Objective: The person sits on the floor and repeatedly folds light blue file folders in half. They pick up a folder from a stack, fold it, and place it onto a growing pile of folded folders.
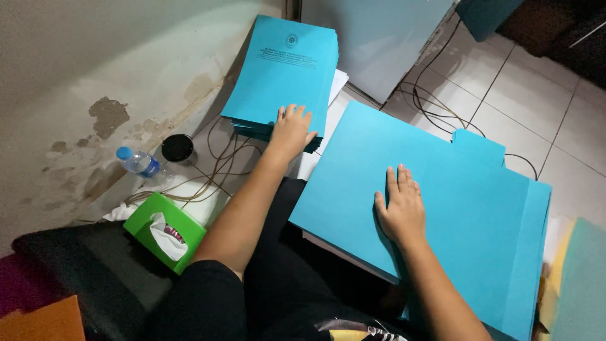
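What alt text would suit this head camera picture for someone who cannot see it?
Seen from above, a person's left hand rests on a stack of printed blue sheets, the right hand flat on a large blue folder. A green tissue box and water bottle sit left.

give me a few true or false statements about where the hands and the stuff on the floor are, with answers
1. The left hand rests on the stack of blue booklets. True.
2. The right hand holds the water bottle. False: it lies flat on the large blue folder.
3. The tissue box is green. True.
4. The bottle has a red cap. False: the cap is blue.
5. Cables lie on the tiled floor. True.
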